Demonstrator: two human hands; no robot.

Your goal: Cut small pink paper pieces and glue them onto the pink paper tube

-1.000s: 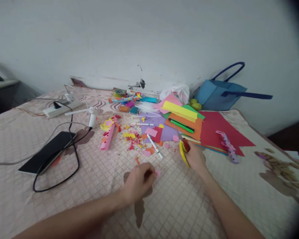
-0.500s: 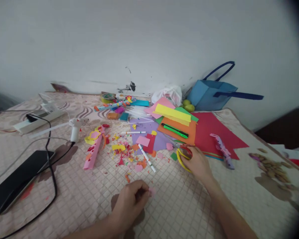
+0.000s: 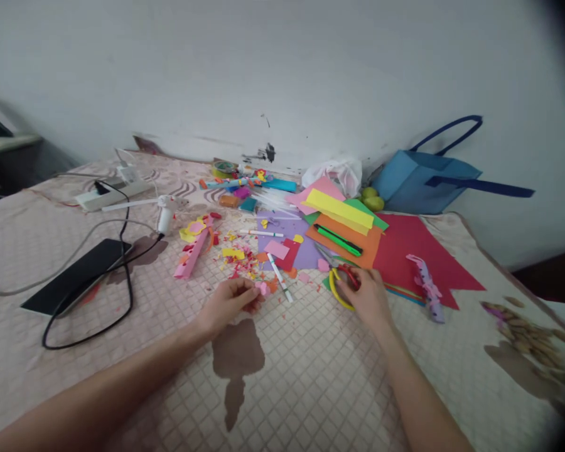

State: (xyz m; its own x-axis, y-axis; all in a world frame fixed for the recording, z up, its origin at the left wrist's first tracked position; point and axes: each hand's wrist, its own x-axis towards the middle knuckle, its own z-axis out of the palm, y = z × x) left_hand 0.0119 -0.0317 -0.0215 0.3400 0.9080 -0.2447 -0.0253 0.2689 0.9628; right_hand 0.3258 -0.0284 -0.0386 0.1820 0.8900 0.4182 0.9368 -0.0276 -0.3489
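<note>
My left hand (image 3: 233, 301) is closed in a pinch at a small pink paper cutout (image 3: 262, 288), low over the front edge of the paper scraps. The fingertips partly cover the cutout, so its full shape is hidden. To the right, my right hand (image 3: 368, 294) has its fingers closed around the red handle of the scissors (image 3: 335, 290), whose other handle is yellow. The scissor blades point away toward the orange sheet (image 3: 370, 248). Between the hands lies a white marker (image 3: 279, 277), near a red paper piece (image 3: 289, 254) on a purple sheet (image 3: 311, 250).
At left are a white glue gun (image 3: 166, 216), a black slab (image 3: 80, 276) with cables across it, and a power strip (image 3: 113, 196). A decorated pink paper tube (image 3: 193, 254) lies left of the scraps. A blue bag (image 3: 424, 182) stands at the back right, beyond red paper (image 3: 409, 251).
My left hand has moved forward to the scraps with the pink cutout. My right hand stays at the scissors. The view has shifted, showing more of the left side.
</note>
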